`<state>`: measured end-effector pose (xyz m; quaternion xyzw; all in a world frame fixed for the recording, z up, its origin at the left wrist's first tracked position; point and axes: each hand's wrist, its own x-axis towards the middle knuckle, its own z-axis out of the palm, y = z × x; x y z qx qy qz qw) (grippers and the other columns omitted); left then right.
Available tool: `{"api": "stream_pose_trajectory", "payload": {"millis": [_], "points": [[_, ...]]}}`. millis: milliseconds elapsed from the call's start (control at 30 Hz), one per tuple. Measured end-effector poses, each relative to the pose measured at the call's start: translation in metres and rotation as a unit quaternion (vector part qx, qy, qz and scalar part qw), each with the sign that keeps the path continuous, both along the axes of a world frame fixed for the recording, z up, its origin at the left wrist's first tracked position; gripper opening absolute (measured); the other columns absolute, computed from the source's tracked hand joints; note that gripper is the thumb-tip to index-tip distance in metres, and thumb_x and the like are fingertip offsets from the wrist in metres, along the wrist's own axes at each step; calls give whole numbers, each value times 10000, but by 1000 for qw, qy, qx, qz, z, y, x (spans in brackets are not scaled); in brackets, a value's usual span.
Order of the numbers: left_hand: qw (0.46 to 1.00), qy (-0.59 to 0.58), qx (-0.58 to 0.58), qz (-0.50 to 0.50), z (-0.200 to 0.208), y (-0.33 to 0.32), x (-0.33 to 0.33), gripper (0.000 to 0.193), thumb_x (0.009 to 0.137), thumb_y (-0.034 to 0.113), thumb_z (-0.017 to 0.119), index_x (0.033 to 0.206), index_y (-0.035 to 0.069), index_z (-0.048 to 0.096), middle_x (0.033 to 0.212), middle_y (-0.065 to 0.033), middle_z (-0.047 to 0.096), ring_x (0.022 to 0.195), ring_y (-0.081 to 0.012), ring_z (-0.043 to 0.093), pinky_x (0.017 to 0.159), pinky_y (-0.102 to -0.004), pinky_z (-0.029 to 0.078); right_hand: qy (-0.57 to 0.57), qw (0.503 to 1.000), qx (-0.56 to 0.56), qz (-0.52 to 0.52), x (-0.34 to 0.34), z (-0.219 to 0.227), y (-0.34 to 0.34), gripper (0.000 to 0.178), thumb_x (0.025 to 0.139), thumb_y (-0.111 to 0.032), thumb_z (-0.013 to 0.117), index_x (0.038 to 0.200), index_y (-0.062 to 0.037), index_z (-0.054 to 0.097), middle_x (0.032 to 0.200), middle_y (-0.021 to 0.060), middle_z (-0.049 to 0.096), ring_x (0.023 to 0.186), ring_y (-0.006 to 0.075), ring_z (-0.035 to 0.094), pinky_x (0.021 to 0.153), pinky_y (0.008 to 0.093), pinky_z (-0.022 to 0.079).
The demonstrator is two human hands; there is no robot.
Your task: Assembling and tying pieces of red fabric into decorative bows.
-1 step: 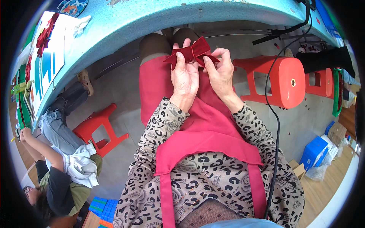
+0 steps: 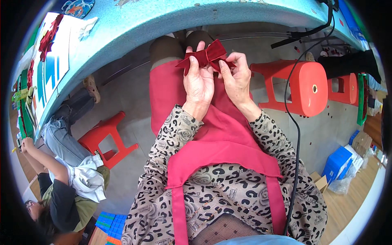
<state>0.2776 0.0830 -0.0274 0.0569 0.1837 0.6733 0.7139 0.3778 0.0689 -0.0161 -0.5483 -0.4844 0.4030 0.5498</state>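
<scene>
A dark red ribbon bow (image 2: 215,51) with a velvety look is held up over my lap, just short of the table edge. Its left part lies between the thumb and fingers of my left hand (image 2: 199,85), palm turned up and fingertips showing behind the ribbon. On the bow's lower right side, my right hand (image 2: 237,79) pinches a ribbon tail between thumb and forefinger. Parts of the ribbon are hidden behind my fingers. A pink-red apron (image 2: 212,126) covers my lap beneath both hands.
Ahead curves a blue tabletop (image 2: 171,15), with red ribbon pieces (image 2: 50,38) on its left. A red stool (image 2: 314,89) stands at right, another red stool (image 2: 108,139) at left by a seated co-worker (image 2: 61,183). A black cable (image 2: 297,134) hangs along my right side.
</scene>
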Motion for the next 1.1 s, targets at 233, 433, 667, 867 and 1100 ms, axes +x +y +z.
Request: {"api": "stream_pose_trajectory", "payload": {"millis": [233,433,667,867,1100], "points": [[998,-65,-24,-6,1,-1,-7,384,976,235,407,1310,90,284,1402,-142,373,1243,-288,420,1064,-410,344,-103,989,102,6,-10,6,-3,118,862,19,575,975,7,606,801,21,626,630,51,563,545,195,455],[989,-141,-44,-33,-1,-6,-15,323,977,214,403,1260,81,321,1384,-144,397,1244,-286,418,1072,-412,338,-235,949,207,45,-9,11,-2,212,800,91,561,990,22,625,800,106,627,605,150,588,549,232,453],[982,-179,-38,-55,8,-10,-23,335,979,208,399,1278,79,320,1380,-152,403,1245,-286,417,1074,-409,335,-280,937,209,29,-17,20,-8,271,792,99,532,1041,25,607,804,157,626,628,218,617,552,276,467],[1000,-3,-2,-18,28,-18,-22,458,981,233,410,1380,72,252,1374,-155,416,1222,-252,444,1015,-368,379,-310,923,226,30,-15,11,-9,371,820,74,519,1181,-4,552,781,158,636,626,236,630,551,306,482],[993,96,67,-7,38,-26,-21,514,983,242,415,1420,65,209,1361,-158,431,1203,-225,459,981,-346,394,-282,939,183,66,-14,15,-10,498,830,51,507,1318,-27,440,694,144,613,578,266,608,535,343,480]]}}
